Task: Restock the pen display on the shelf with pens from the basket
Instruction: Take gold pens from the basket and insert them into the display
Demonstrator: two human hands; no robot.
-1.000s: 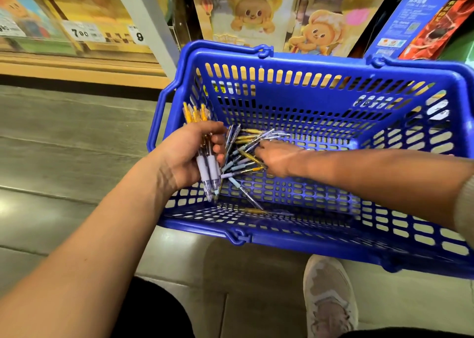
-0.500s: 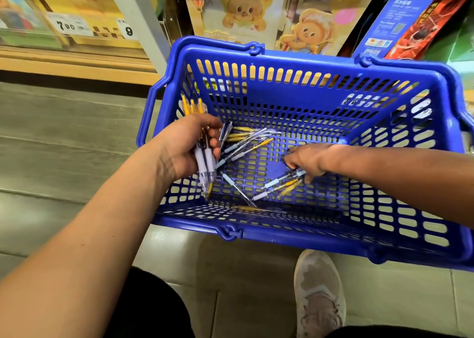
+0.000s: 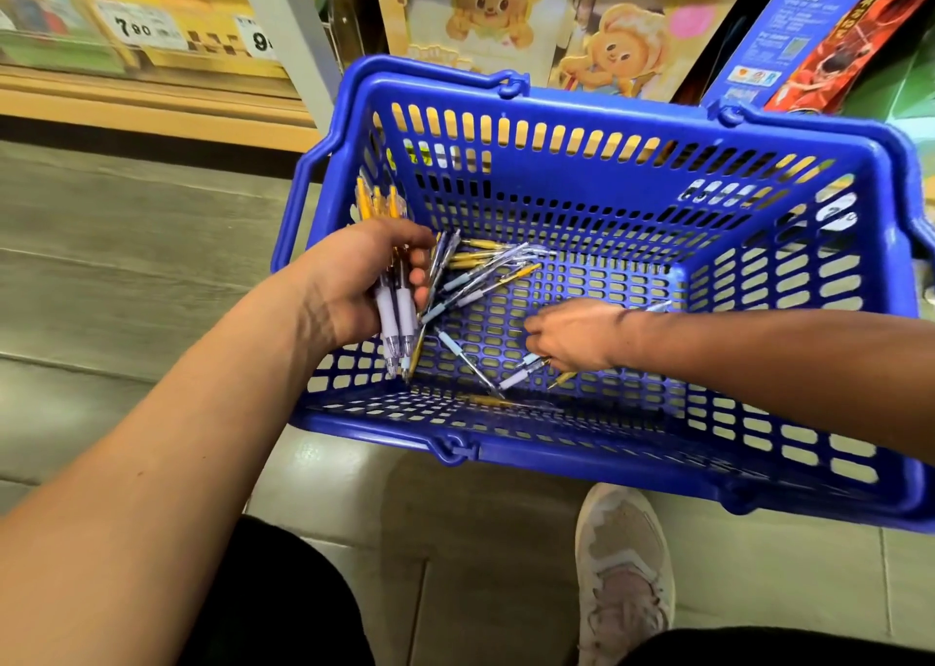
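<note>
A blue plastic basket (image 3: 607, 109) stands on the floor in front of me. Loose pens (image 3: 485, 271) with yellow or pale lilac grips lie scattered on its bottom. My left hand (image 3: 354, 286) is inside the basket's left end, closed around a bunch of pens (image 3: 397, 311) held upright, yellow tops above the fist and lilac grips below. My right hand (image 3: 571, 334) reaches into the middle of the basket, fingers closed on a few pens (image 3: 526, 369) low near the bottom. The pen display is not in view.
Behind the basket stand shelf goods: cartoon-printed packs (image 3: 485, 13) and blue and red boxes (image 3: 809, 38). A wooden shelf edge with price tags (image 3: 136, 28) runs at the upper left. My shoe (image 3: 622, 579) is on the tiled floor just in front of the basket.
My right hand has gone from the pile beside my left hand toward the basket's middle, carrying a few pens. My left hand keeps its bunch. The view has shifted slightly.
</note>
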